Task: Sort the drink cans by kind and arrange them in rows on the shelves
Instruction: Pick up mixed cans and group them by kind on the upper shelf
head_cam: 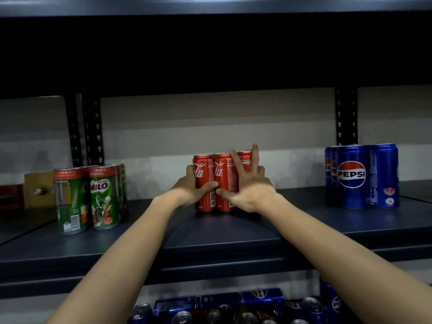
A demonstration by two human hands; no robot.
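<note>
A tight cluster of red Coca-Cola cans (224, 174) stands upright in the middle of the dark shelf (233, 232). My left hand (190, 188) grips the left can, thumb across its front. My right hand (249, 183) presses flat against the cluster's right side, fingers spread upward and thumb touching the front can. Green Milo cans (102, 197) stand in rows at the left. Blue Pepsi cans (353, 176) stand grouped at the right.
Below the shelf lies a jumble of several loose Pepsi and other cans (233, 307). Black perforated uprights (346, 118) stand at the back. A brown box (37, 190) sits at far left. Another shelf (210, 5) hangs overhead.
</note>
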